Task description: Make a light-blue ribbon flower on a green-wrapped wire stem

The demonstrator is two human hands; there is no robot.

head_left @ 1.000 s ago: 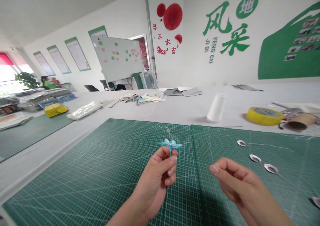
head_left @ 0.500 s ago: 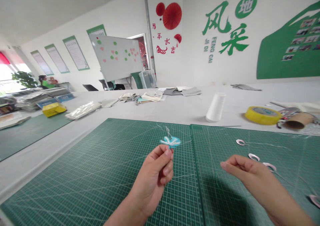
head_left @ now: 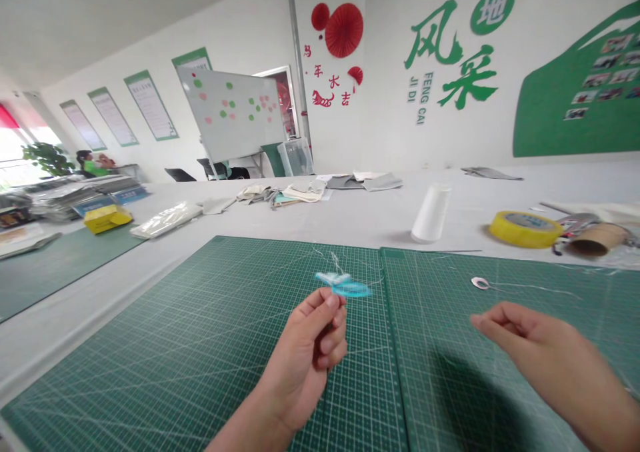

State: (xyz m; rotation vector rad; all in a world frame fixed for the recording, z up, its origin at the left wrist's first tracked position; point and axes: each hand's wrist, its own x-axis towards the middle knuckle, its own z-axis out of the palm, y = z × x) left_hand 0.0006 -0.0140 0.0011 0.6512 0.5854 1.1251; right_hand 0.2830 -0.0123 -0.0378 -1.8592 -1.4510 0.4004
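My left hand pinches a small turquoise ribbon flower between thumb and fingers, its loops blurred and a fine thread rising behind it. My right hand hovers over the right green cutting mat, its fingertips closed, with nothing visible between them. Just above those fingertips lies a small white petal on a thin wire. The other petals seen earlier are hidden behind my right hand or out of view. Below my left hand lies the left green cutting mat, crossed by loose threads.
Beyond the mats, a grey-white table holds a white thread cone, yellow tape roll, cardboard tube, fabric scraps, a plastic bag and a yellow box. A person sits far left.
My left hand has turned the ribbon flower so it lies flatter and tilts sideways. My right hand has moved right and now covers the spot where other petals lay.
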